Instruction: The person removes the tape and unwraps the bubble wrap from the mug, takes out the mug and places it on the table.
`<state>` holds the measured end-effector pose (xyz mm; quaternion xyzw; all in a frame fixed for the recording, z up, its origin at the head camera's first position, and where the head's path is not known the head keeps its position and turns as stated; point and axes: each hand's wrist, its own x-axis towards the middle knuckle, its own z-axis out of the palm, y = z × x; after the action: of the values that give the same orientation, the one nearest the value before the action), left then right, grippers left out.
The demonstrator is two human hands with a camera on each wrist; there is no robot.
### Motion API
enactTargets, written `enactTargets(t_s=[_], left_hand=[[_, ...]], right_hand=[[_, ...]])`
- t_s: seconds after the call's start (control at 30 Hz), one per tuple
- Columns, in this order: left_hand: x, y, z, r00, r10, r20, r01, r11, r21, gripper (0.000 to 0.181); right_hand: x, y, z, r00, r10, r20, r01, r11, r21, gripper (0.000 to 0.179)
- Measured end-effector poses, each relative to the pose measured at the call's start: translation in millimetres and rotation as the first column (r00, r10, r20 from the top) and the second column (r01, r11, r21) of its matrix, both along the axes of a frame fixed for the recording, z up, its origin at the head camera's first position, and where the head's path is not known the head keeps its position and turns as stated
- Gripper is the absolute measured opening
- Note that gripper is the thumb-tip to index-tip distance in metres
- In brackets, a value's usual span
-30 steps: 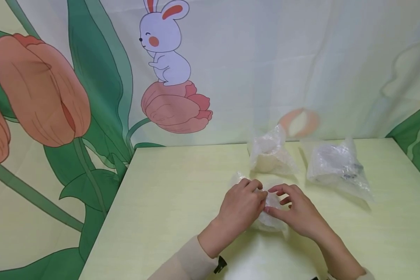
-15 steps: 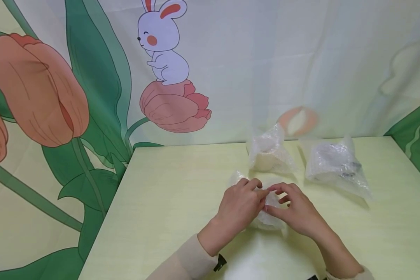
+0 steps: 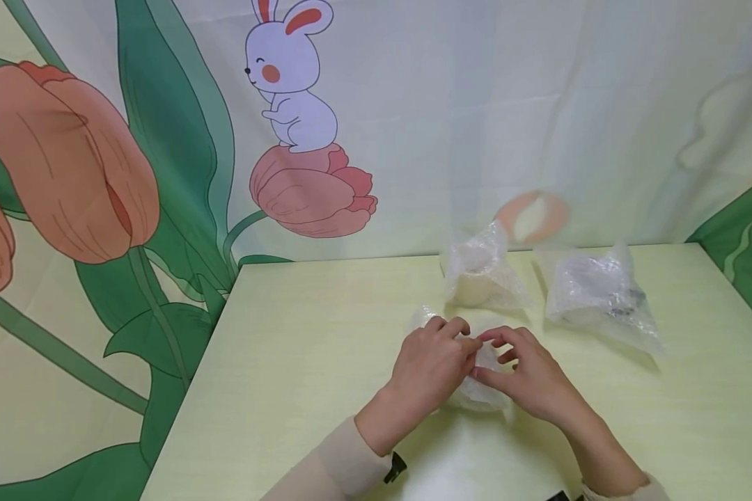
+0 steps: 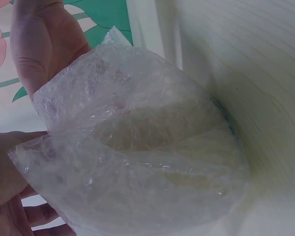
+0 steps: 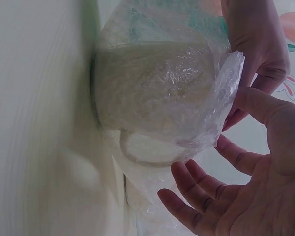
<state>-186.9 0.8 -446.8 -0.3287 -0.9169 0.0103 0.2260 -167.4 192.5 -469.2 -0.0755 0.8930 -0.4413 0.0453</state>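
Note:
A clear bubble wrap bag (image 3: 485, 393) stands on the table between my hands, with a pale cup inside. The cup's curved handle (image 5: 132, 155) shows through the plastic in the right wrist view. My left hand (image 3: 429, 365) holds the bag's top edge from the left, its fingertips partly hidden in the head view. From the right, my right hand (image 3: 539, 379) pinches the same edge with thumb and index finger; its other fingers are loosely bent. In the left wrist view the gathered plastic (image 4: 152, 147) hides some of the fingertips.
Behind the hands stands another bubble wrap bag (image 3: 479, 271) with a yellowish thing inside. Farther right lies a larger wrapped bundle (image 3: 601, 292) with dark marks. A printed curtain (image 3: 413, 104) hangs behind the pale table (image 3: 301, 348).

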Motion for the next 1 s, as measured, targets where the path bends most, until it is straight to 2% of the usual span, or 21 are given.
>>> enactTargets(t_s=[0.27, 0.5, 1.0], left_hand=[[-0.5, 2.2, -0.1, 1.000, 0.005, 0.016, -0.006, 1.000, 0.025, 0.007], [-1.2, 4.2, 0.2, 1.000, 0.010, 0.018, -0.010, 1.000, 0.013, 0.015], [-0.6, 4.5, -1.6, 1.000, 0.009, 0.014, -0.010, 1.000, 0.029, 0.013]], right_hand=[[-0.2, -0.7, 0.9, 1.000, 0.007, -0.006, -0.007, 1.000, -0.014, 0.047], [-1.2, -0.3, -1.7, 1.000, 0.004, -0.013, -0.005, 1.000, -0.020, 0.047], [-2.2, -0.1, -1.6, 1.000, 0.006, -0.010, -0.007, 1.000, -0.020, 0.048]])
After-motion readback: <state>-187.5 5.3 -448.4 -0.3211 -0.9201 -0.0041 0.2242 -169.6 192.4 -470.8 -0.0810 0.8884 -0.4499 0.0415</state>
